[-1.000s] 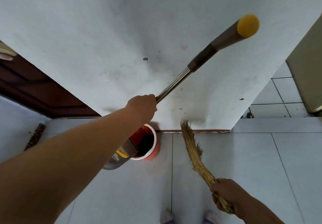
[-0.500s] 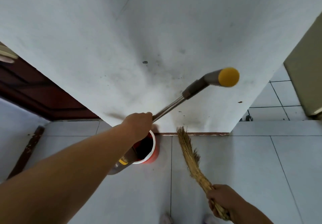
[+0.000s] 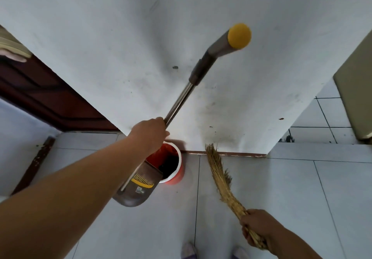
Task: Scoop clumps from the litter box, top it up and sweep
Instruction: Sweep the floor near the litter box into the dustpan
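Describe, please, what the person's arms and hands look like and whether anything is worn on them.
Both forearms are bare as far as the frame shows: no sleeve, glove, watch, ring or bracelet is visible on the left hand or the right hand. No markings show. The upper arms lie outside the view.

White wall [image 3: 120, 47], dark wooden door [image 3: 40, 93], tiled floor [image 3: 302, 188]

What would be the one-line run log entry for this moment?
left hand: holds dustpan handle | dustpan: tipped at red bin | right hand: holds straw broom
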Available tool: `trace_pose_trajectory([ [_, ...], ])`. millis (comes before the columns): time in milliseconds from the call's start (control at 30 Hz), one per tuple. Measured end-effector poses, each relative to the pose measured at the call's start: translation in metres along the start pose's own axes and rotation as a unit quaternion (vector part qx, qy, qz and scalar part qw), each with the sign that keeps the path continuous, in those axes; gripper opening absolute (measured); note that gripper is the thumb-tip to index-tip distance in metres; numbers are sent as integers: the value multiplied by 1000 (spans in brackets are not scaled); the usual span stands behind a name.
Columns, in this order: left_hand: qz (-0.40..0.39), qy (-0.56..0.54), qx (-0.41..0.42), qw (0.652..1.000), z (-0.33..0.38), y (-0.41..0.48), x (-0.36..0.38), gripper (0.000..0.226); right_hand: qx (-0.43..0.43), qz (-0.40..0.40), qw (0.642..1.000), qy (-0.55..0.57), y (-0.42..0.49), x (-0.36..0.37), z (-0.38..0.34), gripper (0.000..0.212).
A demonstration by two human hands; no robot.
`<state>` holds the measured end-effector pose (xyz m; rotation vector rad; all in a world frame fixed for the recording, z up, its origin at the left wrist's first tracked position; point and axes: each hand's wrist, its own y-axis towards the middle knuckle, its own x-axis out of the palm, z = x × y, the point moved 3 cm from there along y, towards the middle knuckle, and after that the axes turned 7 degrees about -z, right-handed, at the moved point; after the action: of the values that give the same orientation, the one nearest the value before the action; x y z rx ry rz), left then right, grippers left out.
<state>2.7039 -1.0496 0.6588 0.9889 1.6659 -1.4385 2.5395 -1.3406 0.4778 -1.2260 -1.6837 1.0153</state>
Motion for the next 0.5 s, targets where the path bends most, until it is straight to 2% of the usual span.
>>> trace_pose_trajectory([
  [133,26,-51,-50,997,-15,-15,-19,38,10,7,1000,-23,4,5,4,23],
  [267,48,-88,-84,991,-23,-28,-30,30,16,3,999,-32,3,10,0,7],
  [500,36,-188,-102,976,-28,-60,-4,30,21,-2,1000,-5,7,17,0,5],
])
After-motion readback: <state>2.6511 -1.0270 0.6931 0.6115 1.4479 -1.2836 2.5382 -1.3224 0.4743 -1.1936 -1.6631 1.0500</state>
